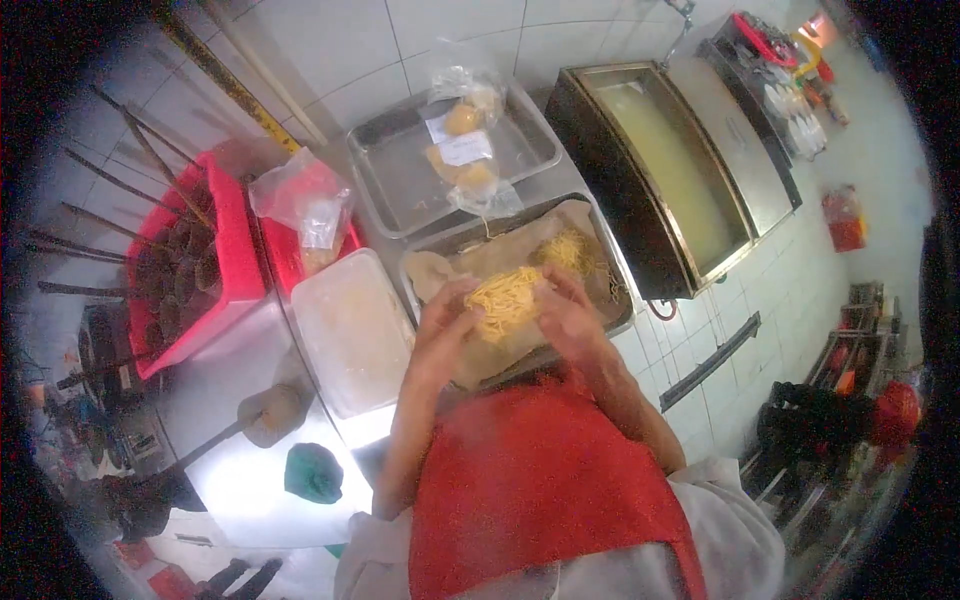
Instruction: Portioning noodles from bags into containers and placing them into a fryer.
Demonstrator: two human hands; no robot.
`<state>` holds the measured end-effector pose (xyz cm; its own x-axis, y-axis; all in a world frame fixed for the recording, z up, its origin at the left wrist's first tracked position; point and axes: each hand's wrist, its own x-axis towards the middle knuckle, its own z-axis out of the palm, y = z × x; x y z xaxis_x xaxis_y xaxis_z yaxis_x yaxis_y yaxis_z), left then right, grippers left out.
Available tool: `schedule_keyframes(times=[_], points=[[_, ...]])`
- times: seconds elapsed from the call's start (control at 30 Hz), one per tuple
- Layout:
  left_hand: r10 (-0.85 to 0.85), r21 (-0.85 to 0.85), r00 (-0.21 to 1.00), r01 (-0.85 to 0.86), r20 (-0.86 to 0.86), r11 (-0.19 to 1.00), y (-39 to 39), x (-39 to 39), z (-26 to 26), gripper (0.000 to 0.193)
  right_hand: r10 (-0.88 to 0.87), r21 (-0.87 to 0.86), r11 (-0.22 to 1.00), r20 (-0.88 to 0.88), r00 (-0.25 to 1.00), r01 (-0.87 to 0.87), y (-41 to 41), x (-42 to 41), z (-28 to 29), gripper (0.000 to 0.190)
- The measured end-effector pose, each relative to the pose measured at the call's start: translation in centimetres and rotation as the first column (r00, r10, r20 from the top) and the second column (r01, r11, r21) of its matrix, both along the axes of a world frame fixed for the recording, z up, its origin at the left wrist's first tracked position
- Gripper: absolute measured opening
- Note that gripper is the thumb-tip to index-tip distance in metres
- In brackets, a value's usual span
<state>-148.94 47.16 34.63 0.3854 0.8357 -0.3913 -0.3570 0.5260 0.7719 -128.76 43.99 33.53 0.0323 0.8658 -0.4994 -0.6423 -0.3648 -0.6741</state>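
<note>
Between my two hands is a loose bundle of yellow noodles (504,304). My left hand (444,322) grips its left side, and my right hand (570,311) has hold of the right side. Both hands are over a metal tray (628,300) lined with brown paper (480,360). A second nest of yellow noodles (566,251) lies on the paper, just beyond my right hand. Some loose strands are scattered near the tray's right edge.
Behind stands another metal tray (375,176) with plastic bags of yellowish food (469,169). To the right is a vat of cloudy liquid (667,165). At left are a pale lidded container (349,337), a red crate (244,262) with long-handled tools, and a green cloth (313,472).
</note>
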Motion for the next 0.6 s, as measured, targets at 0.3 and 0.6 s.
schedule_keyframes(times=[0.3, 0.6], points=[[0.038, 0.172, 0.999, -0.032, -0.030, 0.985, -0.4, 0.8, 0.0, 0.027, 0.044, 0.245, 0.856, 0.843, 0.536, -0.455, 0.9, -1.0, 4.6, 0.037], [-0.106, 0.126, 0.993, 0.111, -0.046, 0.986, 0.7, 0.5, 0.3, 0.030, -0.069, 0.471, 0.844, 0.568, 0.820, -0.255, 0.2, -0.6, -0.4, 0.046]])
